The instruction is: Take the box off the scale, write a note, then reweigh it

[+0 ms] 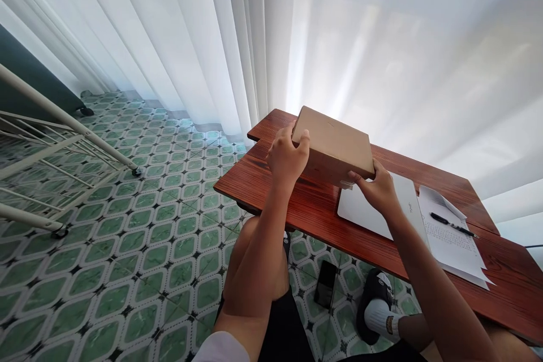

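Note:
A brown cardboard box (335,138) is held tilted above the left part of the reddish wooden table (254,172). My left hand (288,154) grips its left end, with the thumb at the near top edge. At the lower right corner my right hand (377,185) closes on the box, its thumb on the near side. A small piece of tape or a label shows under the near edge. Just below the right hand lies a closed silver laptop (365,209), partly covered by the box and my right arm.
Written paper sheets (449,237) with a black pen (453,225) on top lie right of the laptop. A dark phone (326,284) rests on the green tiled floor (148,260). White curtains (186,34) hang behind; a wheeled metal rack (72,141) stands left.

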The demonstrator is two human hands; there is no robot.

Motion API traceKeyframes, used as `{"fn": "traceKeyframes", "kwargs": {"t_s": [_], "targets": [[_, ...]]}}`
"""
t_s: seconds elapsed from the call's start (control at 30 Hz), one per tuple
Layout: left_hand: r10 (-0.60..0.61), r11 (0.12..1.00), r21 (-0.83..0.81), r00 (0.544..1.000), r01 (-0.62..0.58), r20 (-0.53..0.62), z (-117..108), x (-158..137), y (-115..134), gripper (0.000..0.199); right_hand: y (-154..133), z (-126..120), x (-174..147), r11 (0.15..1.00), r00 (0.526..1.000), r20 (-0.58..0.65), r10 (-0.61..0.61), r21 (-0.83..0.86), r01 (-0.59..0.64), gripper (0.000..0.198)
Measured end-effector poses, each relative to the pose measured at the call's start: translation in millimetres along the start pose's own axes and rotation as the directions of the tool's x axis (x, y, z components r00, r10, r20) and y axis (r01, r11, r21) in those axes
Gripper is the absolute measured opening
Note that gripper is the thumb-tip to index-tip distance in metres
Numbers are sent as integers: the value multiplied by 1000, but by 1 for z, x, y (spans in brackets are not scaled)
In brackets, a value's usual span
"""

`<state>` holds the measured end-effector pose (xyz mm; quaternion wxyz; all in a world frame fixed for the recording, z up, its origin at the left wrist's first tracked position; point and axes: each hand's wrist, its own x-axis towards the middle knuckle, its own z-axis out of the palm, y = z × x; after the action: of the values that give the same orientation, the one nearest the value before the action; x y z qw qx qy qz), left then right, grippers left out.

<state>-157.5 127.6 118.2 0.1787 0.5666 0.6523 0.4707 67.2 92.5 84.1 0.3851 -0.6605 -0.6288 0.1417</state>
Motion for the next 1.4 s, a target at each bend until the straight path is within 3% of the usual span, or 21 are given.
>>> {"fn": "traceKeyframes", "kwargs": {"t_s": [0.3, 0.77, 1.13, 1.4], "targets": [[-79, 997, 20, 997, 80, -19, 1, 12, -17, 47, 0, 34, 0, 999, 1000, 16, 15, 44, -15, 62], [-75, 989, 133, 997, 71, 25, 12, 19, -32, 46, 7, 41, -9, 997, 996, 50, 69, -32, -67, 62], [-102, 932, 353, 994, 85, 32, 9, 17, -29, 47, 6, 43, -11, 998, 996, 71, 60, -7, -60, 67], [-132, 911, 401, 990, 101, 52, 6, 15, -27, 44, 1, 44, -12, 999, 996, 82, 46, -16, -45, 63]]}}
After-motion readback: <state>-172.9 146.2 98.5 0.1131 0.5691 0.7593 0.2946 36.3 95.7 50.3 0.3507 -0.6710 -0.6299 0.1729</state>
